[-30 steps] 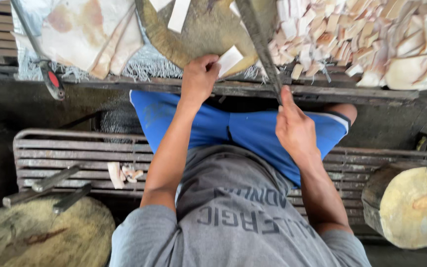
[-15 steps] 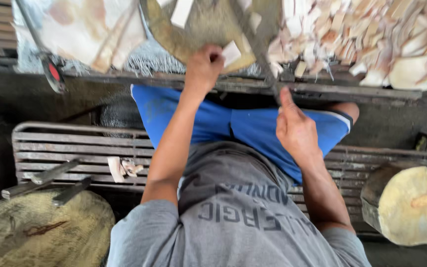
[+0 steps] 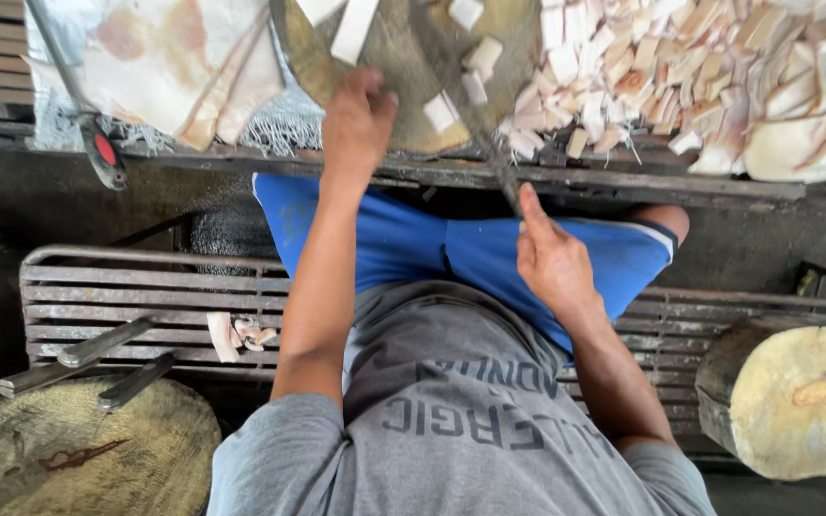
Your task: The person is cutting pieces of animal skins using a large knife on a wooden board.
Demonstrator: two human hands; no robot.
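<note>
Right hand gripping cleaver over block

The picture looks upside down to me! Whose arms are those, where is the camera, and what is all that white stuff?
The camera sits on a person's head and looks down, so you see their own arms, grey shirt and blue shorts. There is no machine here, only two bare hands. The left hand rests on a round wooden chopping block. The right hand grips the handle of a long knife whose blade lies across the block. The white stuff is cut pieces, some on the block, most piled beside it. Spare knives lie on the slatted bench.
</note>
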